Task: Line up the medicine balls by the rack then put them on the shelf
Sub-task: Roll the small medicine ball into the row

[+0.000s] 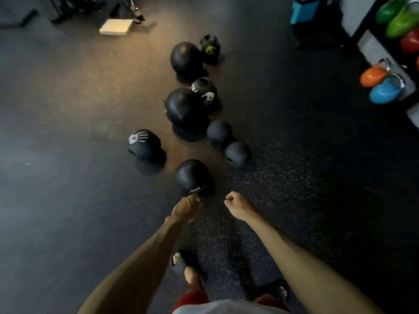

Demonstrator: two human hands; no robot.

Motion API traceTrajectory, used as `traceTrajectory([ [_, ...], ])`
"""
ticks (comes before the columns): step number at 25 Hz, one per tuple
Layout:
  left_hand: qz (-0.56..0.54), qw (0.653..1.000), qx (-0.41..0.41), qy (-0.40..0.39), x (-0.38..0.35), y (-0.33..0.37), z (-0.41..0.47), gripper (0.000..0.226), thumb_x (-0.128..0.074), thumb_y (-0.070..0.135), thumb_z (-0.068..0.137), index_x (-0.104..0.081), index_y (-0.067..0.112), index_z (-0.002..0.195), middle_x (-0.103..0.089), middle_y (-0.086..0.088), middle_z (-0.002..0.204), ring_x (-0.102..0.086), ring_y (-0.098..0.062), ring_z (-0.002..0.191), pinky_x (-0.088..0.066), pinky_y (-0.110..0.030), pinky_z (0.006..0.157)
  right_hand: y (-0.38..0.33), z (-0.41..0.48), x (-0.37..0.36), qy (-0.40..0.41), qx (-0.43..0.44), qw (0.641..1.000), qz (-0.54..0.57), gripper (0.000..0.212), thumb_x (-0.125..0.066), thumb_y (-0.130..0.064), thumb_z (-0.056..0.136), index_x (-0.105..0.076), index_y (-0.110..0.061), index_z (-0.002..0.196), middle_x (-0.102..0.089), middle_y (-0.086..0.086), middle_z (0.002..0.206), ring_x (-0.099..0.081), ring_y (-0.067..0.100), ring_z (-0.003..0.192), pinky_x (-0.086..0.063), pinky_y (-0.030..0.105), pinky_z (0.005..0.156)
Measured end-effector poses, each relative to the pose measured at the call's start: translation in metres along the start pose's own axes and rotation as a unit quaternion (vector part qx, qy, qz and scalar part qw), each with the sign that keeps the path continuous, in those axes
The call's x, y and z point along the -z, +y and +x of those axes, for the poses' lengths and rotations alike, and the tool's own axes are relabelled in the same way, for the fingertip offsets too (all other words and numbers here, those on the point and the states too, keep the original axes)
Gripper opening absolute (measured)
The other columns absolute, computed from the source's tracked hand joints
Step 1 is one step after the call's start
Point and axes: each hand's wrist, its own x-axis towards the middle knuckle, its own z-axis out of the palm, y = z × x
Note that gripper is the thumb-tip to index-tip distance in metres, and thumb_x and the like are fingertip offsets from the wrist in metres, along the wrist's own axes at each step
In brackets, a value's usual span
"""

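Head view: left hand [186, 208] stretched forward, fingers fairly straight and together, tips at the near edge of the nearest medicine ball [192, 176] on the floor [68, 200]; blur hides whether they touch. Right hand [235, 203] curled into a fist, holding nothing, just right of that ball. Other black balls [184, 107] trail away in a rough row. Rack [368, 19] far right, well apart.
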Motion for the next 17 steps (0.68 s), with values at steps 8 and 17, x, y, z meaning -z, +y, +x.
traceTrajectory([
  [8,-0.034,0.995,0.095,0.008,0.125,-0.144,0.012,0.026,-0.053,0.028,0.1,-0.065,0.021,0.123,-0.07,-0.008,0.115,-0.069,-0.028,0.103,-0.057,-0.041,0.089,-0.169,0.074,-0.105,-0.059,0.034,0.996,-0.058,0.025,-0.055,-0.027,0.1,-0.064,-0.008,0.114,-0.067,0.011,0.117,-0.061,0.03,0.111,-0.044,0.031,0.084],
  [17,0.053,0.994,0.064,-0.069,0.208,-0.177,0.144,0.029,-0.05,0.029,0.103,-0.057,0.022,0.13,-0.067,-0.007,0.113,-0.069,-0.021,0.095,-0.06,-0.039,0.085,-0.232,0.216,-0.123,-0.041,0.008,0.999,0.021,0.014,-0.055,-0.028,0.099,-0.058,-0.016,0.092,-0.067,0.013,0.104,-0.063,0.035,0.103,-0.049,0.041,0.085],
])
